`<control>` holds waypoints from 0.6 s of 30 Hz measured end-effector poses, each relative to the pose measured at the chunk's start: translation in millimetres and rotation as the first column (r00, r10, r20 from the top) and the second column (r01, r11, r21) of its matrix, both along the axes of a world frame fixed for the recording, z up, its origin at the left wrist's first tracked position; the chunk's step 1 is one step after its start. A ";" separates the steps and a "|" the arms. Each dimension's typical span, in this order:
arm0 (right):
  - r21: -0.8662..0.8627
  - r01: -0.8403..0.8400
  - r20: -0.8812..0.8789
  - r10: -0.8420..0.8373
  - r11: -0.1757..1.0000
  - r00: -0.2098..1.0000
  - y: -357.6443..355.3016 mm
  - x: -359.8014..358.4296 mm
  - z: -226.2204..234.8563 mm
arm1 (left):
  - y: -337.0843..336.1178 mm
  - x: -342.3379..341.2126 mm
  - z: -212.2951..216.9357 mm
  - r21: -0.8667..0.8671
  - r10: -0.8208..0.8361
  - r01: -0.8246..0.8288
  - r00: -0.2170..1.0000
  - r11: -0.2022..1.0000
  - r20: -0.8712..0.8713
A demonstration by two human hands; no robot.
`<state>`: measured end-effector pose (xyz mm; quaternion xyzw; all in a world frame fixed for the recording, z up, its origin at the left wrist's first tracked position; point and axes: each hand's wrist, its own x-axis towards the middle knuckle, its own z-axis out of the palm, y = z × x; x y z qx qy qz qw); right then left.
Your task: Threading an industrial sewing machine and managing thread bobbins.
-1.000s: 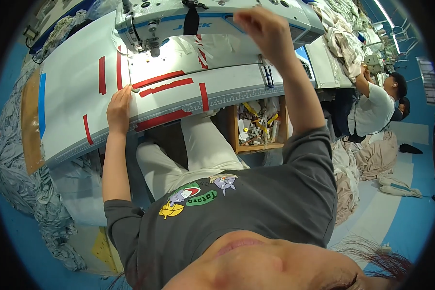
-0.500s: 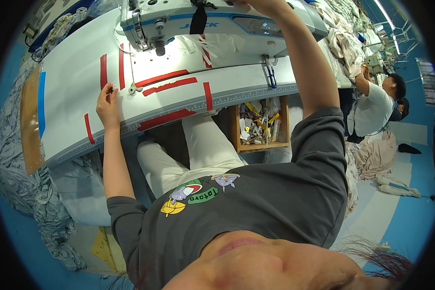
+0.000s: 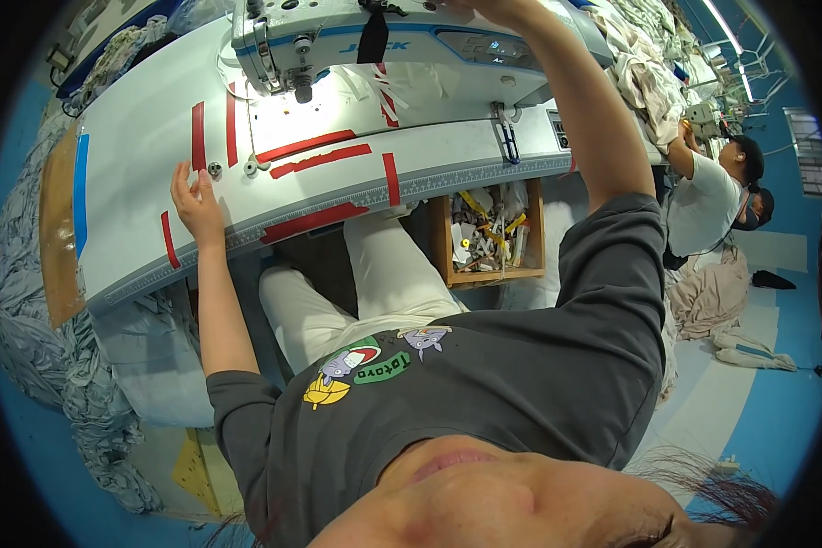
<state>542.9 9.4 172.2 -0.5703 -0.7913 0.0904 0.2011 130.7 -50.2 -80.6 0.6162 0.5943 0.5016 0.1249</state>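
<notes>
My left hand rests over the white sewing table, fingers spread and slightly curled, with nothing in it. Just beyond its thumb lies a small round metal piece that looks like a bobbin. A second small metal piece, round with a thin tail, sits a little to the right. My right arm reaches up over the head of the sewing machine. At the top edge of the picture my right hand is cut off, and its fingers are hidden.
Red tape strips mark the table, and a ruler strip runs along its front edge. Blue thread snips lie right of the needle area. A wooden drawer of small items stands open below. Fabric heaps lie left; co-workers are at right.
My left hand has let go of the bobbin-like piece, which now lies on the table, and has drawn slightly left and nearer. My right arm has barely shifted.
</notes>
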 end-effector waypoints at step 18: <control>0.144 -0.327 -0.686 0.332 0.934 0.647 -64.3 20.5 43.8 | -56.0 105.2 96.4 0.073 -0.605 0.626 0.709 0.776 0.363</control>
